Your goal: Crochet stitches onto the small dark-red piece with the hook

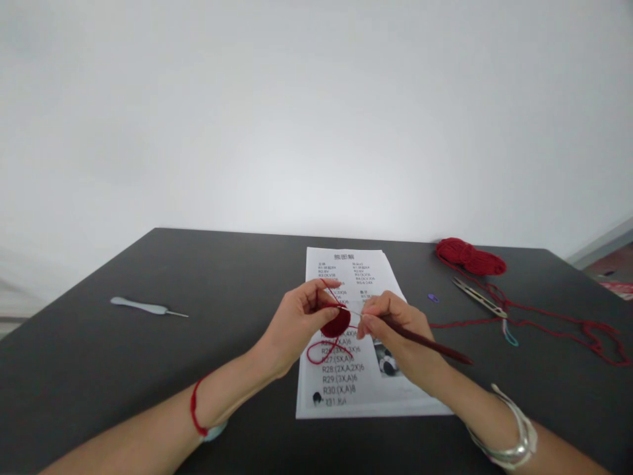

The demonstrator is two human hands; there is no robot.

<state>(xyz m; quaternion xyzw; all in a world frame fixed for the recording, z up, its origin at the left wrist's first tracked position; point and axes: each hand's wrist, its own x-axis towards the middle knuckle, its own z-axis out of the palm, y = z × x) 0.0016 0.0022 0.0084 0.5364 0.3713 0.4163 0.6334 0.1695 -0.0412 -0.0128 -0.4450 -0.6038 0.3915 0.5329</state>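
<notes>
Pinched between the fingers of my left hand [297,320] is a small, round red crochet piece [336,322]. A strand of red yarn runs up over my left index finger, and a loose yarn tail [321,353] loops below the piece. My right hand [395,323] grips a crochet hook [430,342] with a dark reddish-brown handle. The hook's thin metal shaft points left and meets the top edge of the piece; its very tip is too small to make out. Both hands are above a printed pattern sheet [341,396].
A skein of red yarn [469,257] lies at the back right, its strand trailing across the dark table [237,277]. Near it are thread snips [479,298] with a teal cord and a purple stitch marker [433,298]. On the left rests a grey-handled hook [143,306].
</notes>
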